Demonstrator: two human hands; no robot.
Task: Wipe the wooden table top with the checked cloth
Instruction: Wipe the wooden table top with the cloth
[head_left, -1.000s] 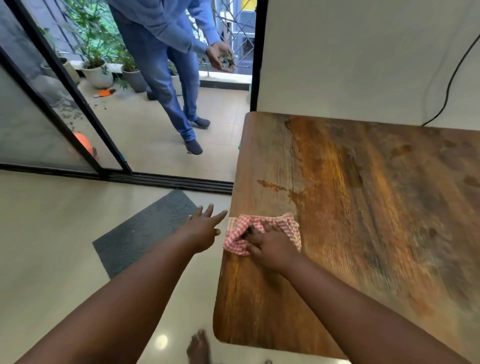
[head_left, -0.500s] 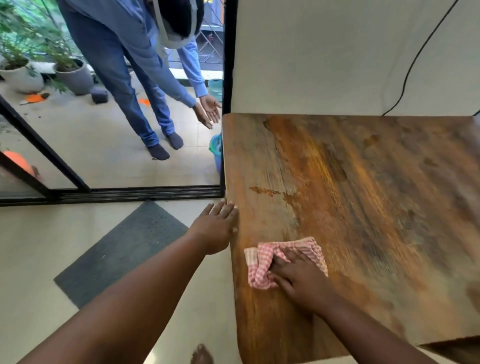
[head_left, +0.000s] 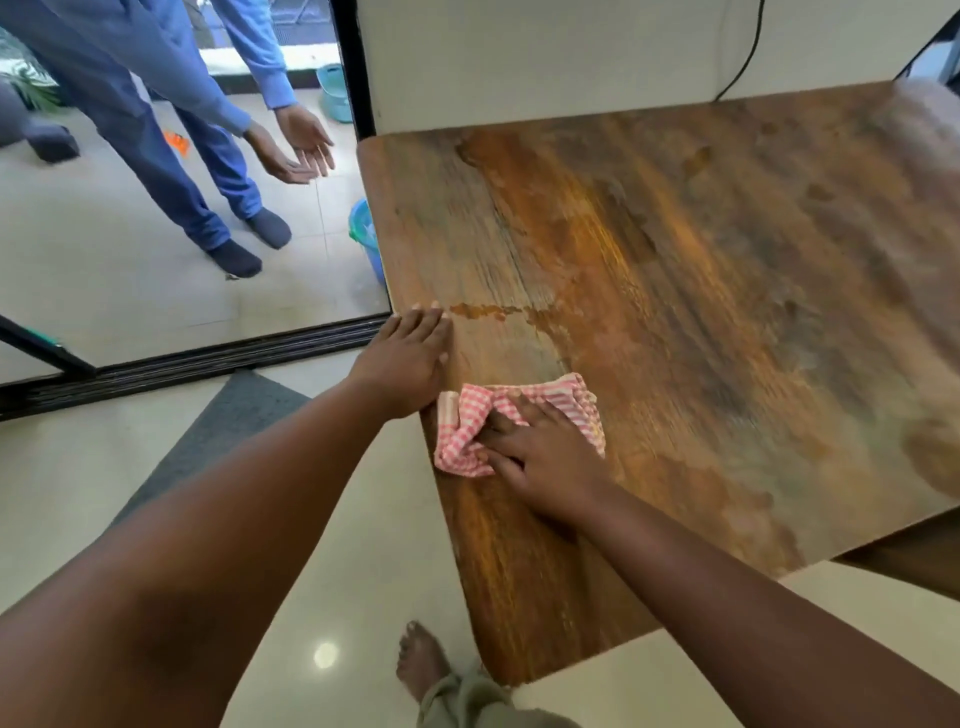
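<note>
Mid-wipe, judged from how things lie: right hand (head_left: 545, 457) lies on the checked cloth (head_left: 519, 421), fingers spread fairly flat and pressing, so the grip is apart, not clamped, though the fabric bunches up under the fingertips. Cloth sits on the wooden worktop (head_left: 701, 291) near its left edge, just beside the left hand (head_left: 410, 358), which lies flat on the edge w/ fingers straight, prob. bracing. Orange-brown streak (head_left: 488, 310) lies beyond the left fingertips, up-left of the cloth. Most of the worktop to the right of the grip and beyond it looks untouched, blurred in places. Next move calls for steady downward pressure and a push away from the grip, toward that streak, keeping the cloth flat so it doesn't roll up.
</note>
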